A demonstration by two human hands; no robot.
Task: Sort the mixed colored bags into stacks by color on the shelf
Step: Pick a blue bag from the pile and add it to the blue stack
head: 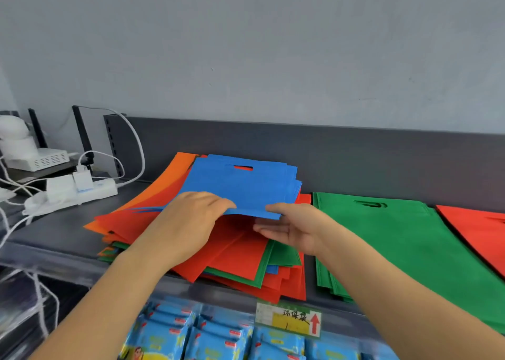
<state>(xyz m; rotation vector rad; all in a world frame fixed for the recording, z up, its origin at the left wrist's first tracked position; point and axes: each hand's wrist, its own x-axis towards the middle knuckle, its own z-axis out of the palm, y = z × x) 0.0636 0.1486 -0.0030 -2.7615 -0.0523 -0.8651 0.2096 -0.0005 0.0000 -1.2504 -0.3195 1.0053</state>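
The left hand (191,223) has its grip clamped on the near edge of the blue bags (240,184), fingers curled over the top, lifting that edge a little. The right hand (289,231) is beside it, palm up. Its grip is apart: the thumb rests on the blue edge and the straight fingers sit just below it. The blue bags lie on top of the mixed pile (240,253) of red, green and orange bags on the grey shelf (68,236). Just to the right is a green stack (382,236), then a red stack (481,231). A white power strip (90,190) sits left, and blue packets (218,338) hang below a price label (289,318).
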